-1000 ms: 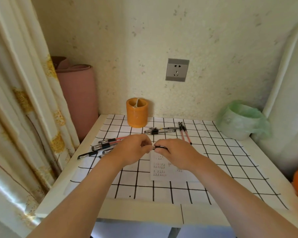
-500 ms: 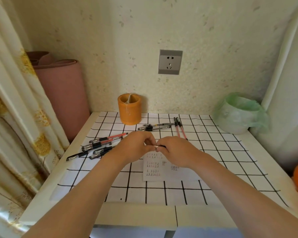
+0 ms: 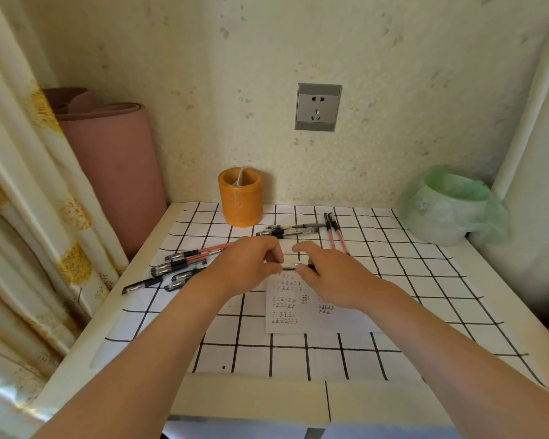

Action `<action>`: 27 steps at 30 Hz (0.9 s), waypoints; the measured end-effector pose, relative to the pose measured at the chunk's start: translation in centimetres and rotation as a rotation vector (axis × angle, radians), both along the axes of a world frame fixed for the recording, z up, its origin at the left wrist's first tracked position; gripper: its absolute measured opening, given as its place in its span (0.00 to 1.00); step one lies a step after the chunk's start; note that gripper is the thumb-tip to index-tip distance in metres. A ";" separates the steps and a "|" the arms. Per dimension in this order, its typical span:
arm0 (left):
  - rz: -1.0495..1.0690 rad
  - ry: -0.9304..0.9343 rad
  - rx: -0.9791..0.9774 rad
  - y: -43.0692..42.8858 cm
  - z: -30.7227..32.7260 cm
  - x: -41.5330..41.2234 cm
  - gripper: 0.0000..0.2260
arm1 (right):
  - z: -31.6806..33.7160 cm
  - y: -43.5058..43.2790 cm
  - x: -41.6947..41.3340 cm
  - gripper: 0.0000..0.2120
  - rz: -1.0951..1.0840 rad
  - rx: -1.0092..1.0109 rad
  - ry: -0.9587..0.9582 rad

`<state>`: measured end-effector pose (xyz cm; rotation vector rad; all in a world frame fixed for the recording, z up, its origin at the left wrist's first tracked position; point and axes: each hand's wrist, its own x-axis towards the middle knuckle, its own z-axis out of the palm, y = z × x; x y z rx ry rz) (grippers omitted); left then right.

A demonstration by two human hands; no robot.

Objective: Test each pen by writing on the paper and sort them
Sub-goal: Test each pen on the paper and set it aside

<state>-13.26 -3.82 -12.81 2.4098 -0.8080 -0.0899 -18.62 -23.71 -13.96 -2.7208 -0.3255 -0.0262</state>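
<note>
A slim pen (image 3: 290, 267) being pinched at both ends by the left hand (image 3: 251, 264) and right hand (image 3: 327, 274), held level above the marked paper (image 3: 286, 312) mid-tabletop (image 3: 267, 403), plastic pens (image 3: 178, 267) being left scattered toward the left edge, a cylindrical orange pen holder (image 3: 241, 198) standing at the back edge.

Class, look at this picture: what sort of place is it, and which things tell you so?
Probably a small desk nook in a home. Clues: a curtain on the left, a wall socket, and a lined waste bin on the gridded table.
</note>
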 end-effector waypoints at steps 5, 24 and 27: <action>0.040 -0.006 0.087 0.4 -0.3 0.3 0.04 | 0.0 -1.3 -0.4 0.13 -0.134 0.460 0.091; -0.125 0.120 0.295 -1.4 -1.0 -1.0 0.13 | -1.7 -1.5 -2.9 0.06 -0.252 0.959 0.319; -0.121 0.117 0.306 -1.5 -1.3 -1.0 0.13 | -1.7 -1.8 -2.8 0.05 -0.262 0.910 0.305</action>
